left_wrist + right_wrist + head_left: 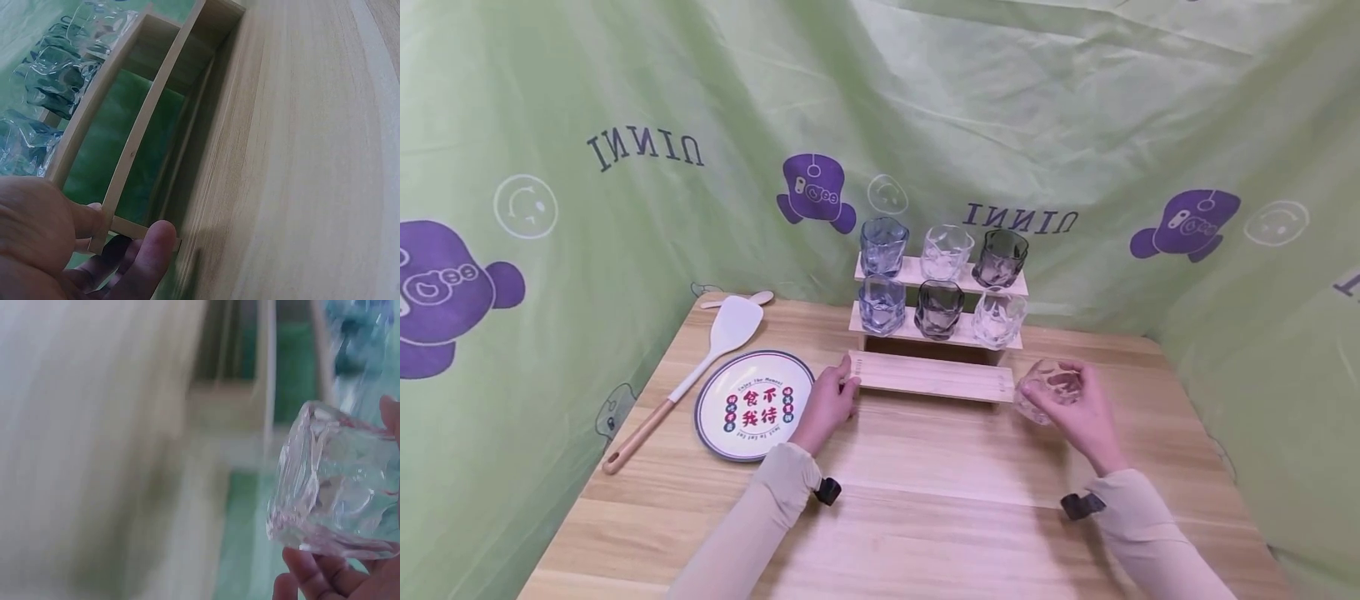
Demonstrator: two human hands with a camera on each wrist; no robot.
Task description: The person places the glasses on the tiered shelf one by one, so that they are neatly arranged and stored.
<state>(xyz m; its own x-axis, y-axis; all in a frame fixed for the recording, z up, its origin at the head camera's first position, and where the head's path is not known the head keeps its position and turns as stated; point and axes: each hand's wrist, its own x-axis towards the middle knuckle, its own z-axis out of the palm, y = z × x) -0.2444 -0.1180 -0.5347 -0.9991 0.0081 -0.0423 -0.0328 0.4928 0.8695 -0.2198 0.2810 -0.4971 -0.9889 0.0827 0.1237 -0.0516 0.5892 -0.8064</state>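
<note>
A three-tier wooden rack (932, 377) stands on the table. My left hand (827, 406) pinches the left end of its lowest shelf, the thumb and fingers around the board's edge in the left wrist view. Several faceted glasses stand on the two upper tiers: a blue glass (882, 307), a dark grey glass (938, 310) and a clear glass (998, 318) on the middle one. Beside the lowest shelf's right end, my right hand (1088, 421) grips another clear, faintly pink glass (337, 481), its base turned toward the rack in the right wrist view.
Left of the rack lies a round plate (756, 446) with red lettering. A white spatula (733, 325) with a wooden handle lies beside it, partly over a smaller utensil (762, 297). Green printed cloth (1075, 108) hangs around the table (917, 517).
</note>
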